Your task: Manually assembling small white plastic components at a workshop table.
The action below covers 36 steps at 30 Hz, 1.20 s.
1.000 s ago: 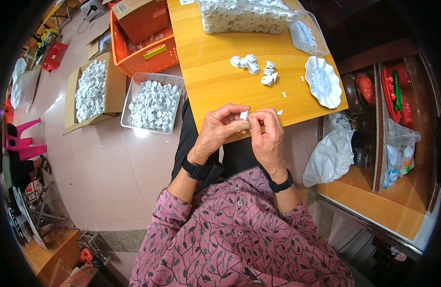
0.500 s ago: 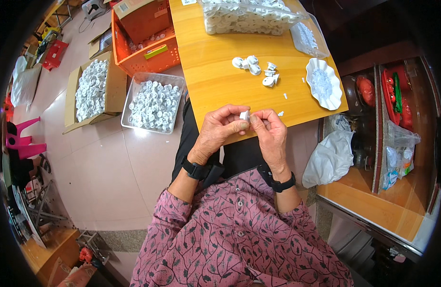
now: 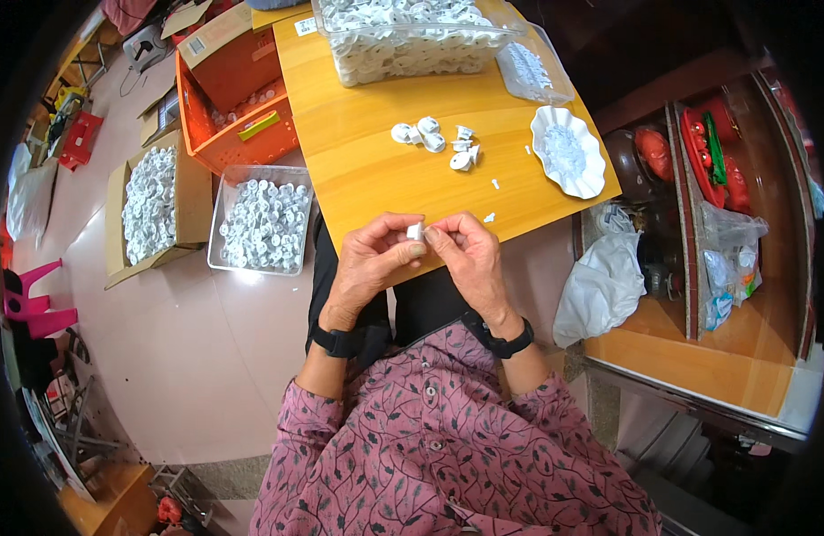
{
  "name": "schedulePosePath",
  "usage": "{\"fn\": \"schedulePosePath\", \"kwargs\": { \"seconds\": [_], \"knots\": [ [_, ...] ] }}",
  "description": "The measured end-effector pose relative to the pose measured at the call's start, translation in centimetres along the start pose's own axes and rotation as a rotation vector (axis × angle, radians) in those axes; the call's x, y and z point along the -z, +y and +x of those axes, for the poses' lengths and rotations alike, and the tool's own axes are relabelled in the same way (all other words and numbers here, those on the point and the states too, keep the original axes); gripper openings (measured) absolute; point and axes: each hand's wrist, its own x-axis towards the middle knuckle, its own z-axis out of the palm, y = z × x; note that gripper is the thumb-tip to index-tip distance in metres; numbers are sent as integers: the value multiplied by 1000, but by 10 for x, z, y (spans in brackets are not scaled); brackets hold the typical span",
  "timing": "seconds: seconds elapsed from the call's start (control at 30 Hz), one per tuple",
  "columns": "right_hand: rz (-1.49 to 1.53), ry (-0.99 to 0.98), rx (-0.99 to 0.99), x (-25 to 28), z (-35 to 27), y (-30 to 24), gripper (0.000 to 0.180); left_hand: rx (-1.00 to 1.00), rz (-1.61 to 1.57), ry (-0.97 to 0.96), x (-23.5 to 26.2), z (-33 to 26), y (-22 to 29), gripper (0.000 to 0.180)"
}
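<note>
My left hand (image 3: 369, 259) pinches a small white plastic part (image 3: 415, 232) between thumb and fingers, over the near edge of the yellow wooden table (image 3: 340, 170). Beside it, the closed fingertips of my right hand (image 3: 473, 266) meet the same part from the right. Whether they also hold a tiny piece is hidden. Farther up the tabletop lie several loose white round plastic parts (image 3: 433, 141). A few tiny white slips (image 3: 490, 217) are scattered to their right. A white scalloped dish (image 3: 591, 183) holds small clear bits.
A clear bin (image 3: 421, 54) heaped with white parts stands at the table's far side, next to a shallow clear tray (image 3: 555, 85). On the floor at left are a clear tub (image 3: 217, 255), a cardboard box (image 3: 193, 201) and an orange crate (image 3: 224, 152). Shelves (image 3: 689, 357) stand at right.
The whole scene has shifted left in the picture and slightly down at the table, as the view turned. My hands stay together around the white plastic part, with the right fingers slightly repositioned.
</note>
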Motion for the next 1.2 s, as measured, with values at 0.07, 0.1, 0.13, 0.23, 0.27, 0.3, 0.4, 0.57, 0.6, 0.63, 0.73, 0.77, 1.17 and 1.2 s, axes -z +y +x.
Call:
{"fn": "schedulePosePath", "kwargs": {
  "seconds": [0.07, 0.1, 0.13, 0.23, 0.27, 0.3, 0.4, 0.57, 0.6, 0.63, 0.73, 0.77, 1.17, 1.2],
  "knots": [
    [-22, -9, 3, 9, 7, 0, 11, -16, 34, 75, 3, -2, 11, 31],
    [-206, 58, 108, 19, 14, 0, 11, -33, 67, 155, 8, -3, 15, 30],
    [-384, 116, 216, 28, 22, -2, 11, -92, 9, 179, 20, -6, 19, 30],
    [-781, 156, 358, 60, 44, -1, 29, -193, 8, 368, 57, -8, 27, 30],
    [-782, 160, 358, 70, 51, 5, 29, -212, -27, 454, 71, -8, 27, 28],
    [-908, 151, 385, 80, 57, 13, 37, -230, -62, 540, 85, -9, 25, 28],
    [-1108, 135, 381, 97, 73, 34, 49, -214, -148, 704, 130, -13, 16, 29],
    [-1264, 84, 240, 97, 90, 36, 55, -151, -229, 780, 198, -18, -6, 31],
    [-1276, 76, 175, 95, 91, 33, 55, -147, -222, 835, 208, -18, -9, 33],
    [-1288, 69, 108, 93, 93, 31, 55, -142, -214, 890, 214, -18, -10, 36],
    [-1302, 102, 108, 93, 95, 30, 54, -148, -180, 1012, 213, -11, -10, 40],
    [-1303, 100, 106, 95, 95, 33, 54, -135, -137, 1075, 201, -10, -3, 45],
    [-926, -107, 397, 66, 37, 15, 45, -203, 501, 335, -7, 28, 14, 22],
    [-869, -104, 408, 62, 32, 10, 42, -191, 589, 313, -15, 31, 6, 21]
  ]
}}
